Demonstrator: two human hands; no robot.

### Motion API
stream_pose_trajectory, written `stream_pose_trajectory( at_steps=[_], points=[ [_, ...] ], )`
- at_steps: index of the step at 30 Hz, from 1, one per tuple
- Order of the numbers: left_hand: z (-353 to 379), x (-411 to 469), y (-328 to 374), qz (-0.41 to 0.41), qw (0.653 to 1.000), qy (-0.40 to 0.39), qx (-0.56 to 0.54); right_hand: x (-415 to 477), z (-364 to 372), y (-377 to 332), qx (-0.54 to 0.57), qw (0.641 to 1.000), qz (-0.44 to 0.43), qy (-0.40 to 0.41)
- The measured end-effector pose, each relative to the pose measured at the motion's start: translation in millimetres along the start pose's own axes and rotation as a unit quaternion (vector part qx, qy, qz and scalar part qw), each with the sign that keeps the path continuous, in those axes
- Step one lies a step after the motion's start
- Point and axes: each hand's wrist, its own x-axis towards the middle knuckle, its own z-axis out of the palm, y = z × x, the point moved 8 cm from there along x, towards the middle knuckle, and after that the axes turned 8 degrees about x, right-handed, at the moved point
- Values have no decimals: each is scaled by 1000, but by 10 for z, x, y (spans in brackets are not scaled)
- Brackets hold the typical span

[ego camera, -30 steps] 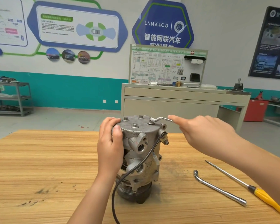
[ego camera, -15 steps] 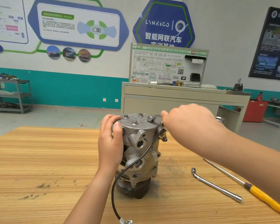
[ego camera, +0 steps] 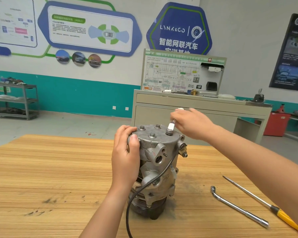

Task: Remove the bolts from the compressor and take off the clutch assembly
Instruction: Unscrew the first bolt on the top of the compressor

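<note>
Wooden workshop table (ego camera: 50,169) bears the compressor (ego camera: 159,152), gripped by left hand (ego camera: 126,158); right hand (ego camera: 193,124) grips wrench (ego camera: 170,128).

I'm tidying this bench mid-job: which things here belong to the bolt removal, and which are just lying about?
In the job: compressor, gripped by the left hand; its top bolts; socket wrench seated on one bolt, held by the right hand.
Lying about: L-shaped wrench and yellow-handled screwdriver on the table, both untouched.
</note>
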Motion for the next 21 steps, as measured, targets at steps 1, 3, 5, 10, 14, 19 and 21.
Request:
stream_pose_trajectory(
  at_steps=[1, 3, 5, 10, 14, 19, 21],
  points=[
    [-5, 0, -1, 1, 1000, 1, 1, 149, 21, -86, 13, 1000, -28, -5],
    [-13, 2, 1, 5, 1000, 2, 5, 349, 72, -225, 32, 997, -70, -16],
    [-13, -5, 0, 4, 1000, -1, 5, 372, 71, -250, 53, 996, -69, 8],
    [-7, -5, 20, 8, 1000, -1, 9, -74, -194, 441, 412, 843, 233, 256],
    [11, -4, 11, 4, 1000, -5, 9, -405, -516, 292, 328, 910, 168, 191],
    [12, -16, 21, 5, 1000, -3, 3, -868, -620, -51, 53, 989, 135, 11],
    [8, -16, 27, 7, 1000, -1, 3, -952, -612, -152, 41, 989, 142, -21]
  ],
)
